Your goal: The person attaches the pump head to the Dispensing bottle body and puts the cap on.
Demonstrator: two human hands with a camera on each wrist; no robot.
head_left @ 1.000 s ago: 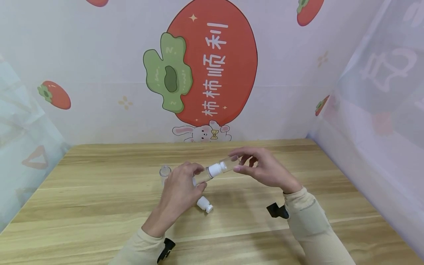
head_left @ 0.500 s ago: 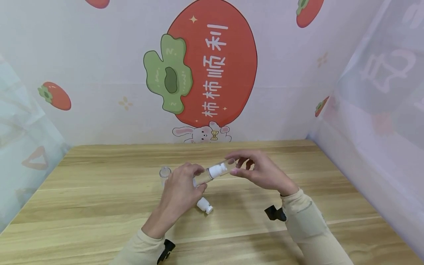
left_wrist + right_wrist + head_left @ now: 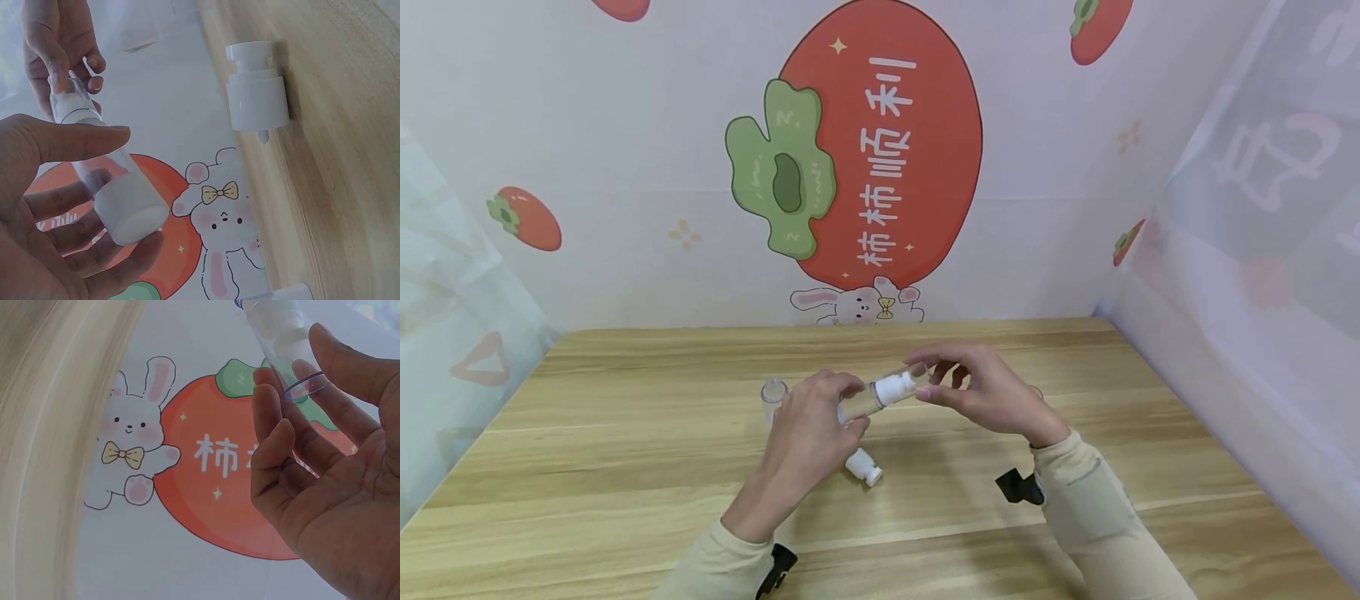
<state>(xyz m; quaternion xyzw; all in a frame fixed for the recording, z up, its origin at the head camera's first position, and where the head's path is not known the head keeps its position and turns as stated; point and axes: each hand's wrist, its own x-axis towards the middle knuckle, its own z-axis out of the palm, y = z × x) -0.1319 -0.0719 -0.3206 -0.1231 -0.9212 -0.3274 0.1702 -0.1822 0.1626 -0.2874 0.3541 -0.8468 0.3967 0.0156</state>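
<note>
My left hand (image 3: 808, 429) grips a clear bottle (image 3: 859, 402) with a white base (image 3: 131, 209), thumb on one side and fingers on the other. The bottle is held tilted above the table, its white pump head (image 3: 893, 388) pointing up and right. At that end my right hand (image 3: 973, 387) pinches a clear cap (image 3: 281, 372) between thumb and fingers. The cap surrounds the white pump head, and its rim is at the bottle's collar. Below the left hand a second white pump head (image 3: 257, 94) lies on its side on the table.
Another clear container (image 3: 773, 392) stands on the wooden table (image 3: 625, 467), partly behind the left hand. A clear rounded edge (image 3: 1037, 391) peeks out behind the right wrist. A printed cloth (image 3: 647, 125) hangs at the back and sides.
My right hand has moved left and slightly down, sliding the clear cap farther over the pump head to the bottle's collar. The left hand has stayed nearly still.
</note>
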